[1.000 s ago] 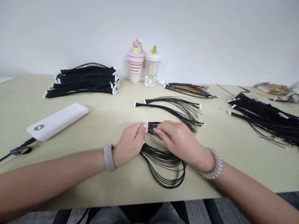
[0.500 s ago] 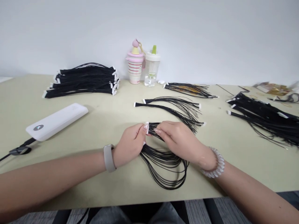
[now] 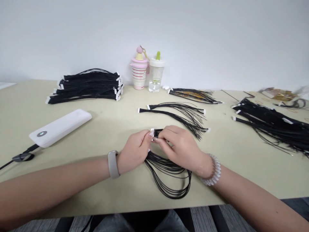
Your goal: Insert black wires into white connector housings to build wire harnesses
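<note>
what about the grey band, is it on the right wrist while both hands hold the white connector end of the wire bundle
No, the grey band is on the left wrist, as the head view shows. The rest stands: the left hand and right hand hold the white connector end of the black wire bundle.

Plain white wall (image 3: 154, 29), pale green tabletop (image 3: 116, 129), soft even light

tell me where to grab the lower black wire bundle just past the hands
Grip the lower black wire bundle by its white connector at the left end, coming from the near left: the wires gather tightly there, while further right they fan out loose and would likely splay.
</note>
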The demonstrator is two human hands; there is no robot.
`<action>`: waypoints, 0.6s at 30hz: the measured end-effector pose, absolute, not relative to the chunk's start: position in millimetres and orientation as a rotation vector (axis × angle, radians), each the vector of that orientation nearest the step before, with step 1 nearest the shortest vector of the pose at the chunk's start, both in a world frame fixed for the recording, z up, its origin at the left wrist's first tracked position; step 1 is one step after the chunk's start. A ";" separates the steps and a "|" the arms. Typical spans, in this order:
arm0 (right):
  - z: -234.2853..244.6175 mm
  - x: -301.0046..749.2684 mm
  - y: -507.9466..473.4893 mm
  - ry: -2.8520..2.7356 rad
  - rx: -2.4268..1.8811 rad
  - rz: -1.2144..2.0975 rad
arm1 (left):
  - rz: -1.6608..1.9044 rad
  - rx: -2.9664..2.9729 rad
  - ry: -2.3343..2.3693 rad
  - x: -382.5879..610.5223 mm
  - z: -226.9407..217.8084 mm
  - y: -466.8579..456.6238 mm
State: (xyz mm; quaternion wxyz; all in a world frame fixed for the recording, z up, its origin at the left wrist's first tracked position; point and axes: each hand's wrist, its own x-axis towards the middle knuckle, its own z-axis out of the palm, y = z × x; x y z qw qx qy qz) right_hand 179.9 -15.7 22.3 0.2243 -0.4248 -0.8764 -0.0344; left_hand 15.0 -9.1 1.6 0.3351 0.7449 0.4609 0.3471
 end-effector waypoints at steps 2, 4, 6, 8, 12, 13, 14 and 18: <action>25.6 182.4 -15.0 -2.398 -1.041 -0.223 | 0.899 2.010 1.187 14.4 3.3 -7.8; 28.1 186.0 -13.3 -2.453 -0.964 -0.290 | 0.873 2.116 1.178 12.1 7.0 -4.5; 30.8 191.5 -11.2 -2.514 -0.998 -0.256 | 0.802 2.226 1.158 6.9 14.0 0.7; 36.1 199.7 -9.5 -2.437 -1.063 -0.177 | 0.630 2.294 1.081 -1.4 24.4 6.6; 56.2 224.8 -7.6 -1.812 -1.101 0.001 | 0.105 2.235 0.939 -25.3 50.5 12.4; 61.6 232.2 -6.5 -1.640 -1.083 0.075 | 0.043 2.243 0.933 -32.0 57.0 11.6; 66.3 239.5 -4.9 -1.490 -1.060 0.161 | 0.024 2.276 0.944 -39.0 62.9 10.0; 75.5 255.5 3.9 -1.196 -1.054 0.596 | 0.146 2.481 1.139 -73.7 78.4 1.0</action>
